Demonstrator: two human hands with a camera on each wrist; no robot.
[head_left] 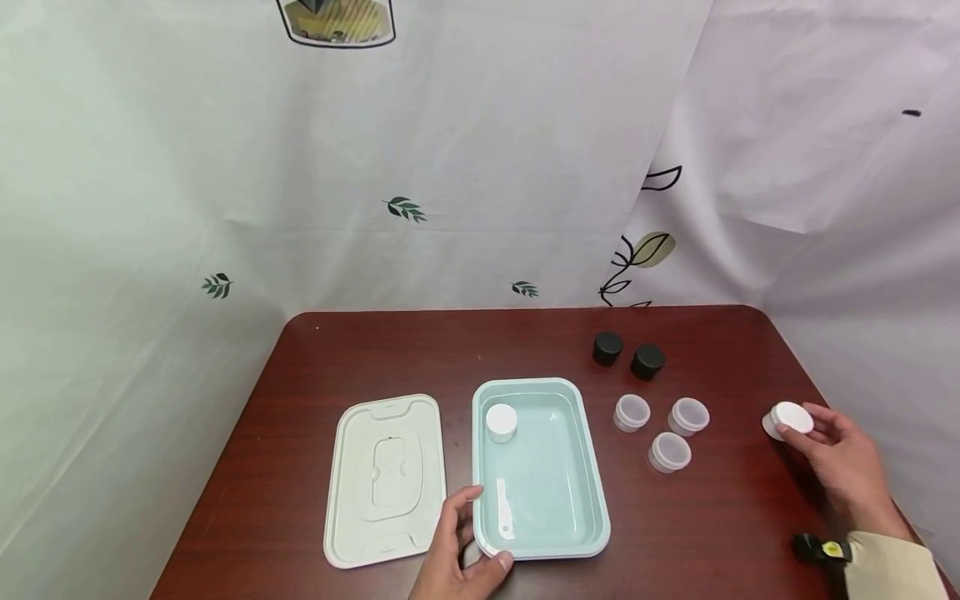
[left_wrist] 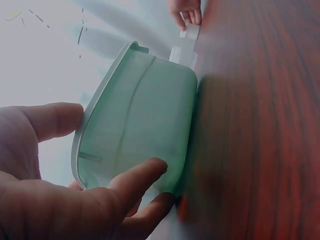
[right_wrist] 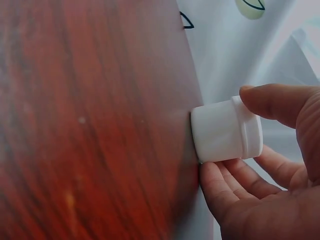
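Leaf-printed white cloth [head_left: 495,167] hangs around a dark red table [head_left: 247,483]; near its right edge the right hand [head_left: 851,458] grasps a white jar [head_left: 792,417]; the left hand [head_left: 457,554] grips a pale green tray [head_left: 543,492] by its near-left corner.

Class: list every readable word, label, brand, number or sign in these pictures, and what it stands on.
No readable text in any view.
White jar held by the right hand: no lettering visible.
Pale green tray gripped by the left hand: none visible.
Black device at the right sleeve: yellow patch, any marking too small to read.
Backdrop: printed leaves, no words visible.
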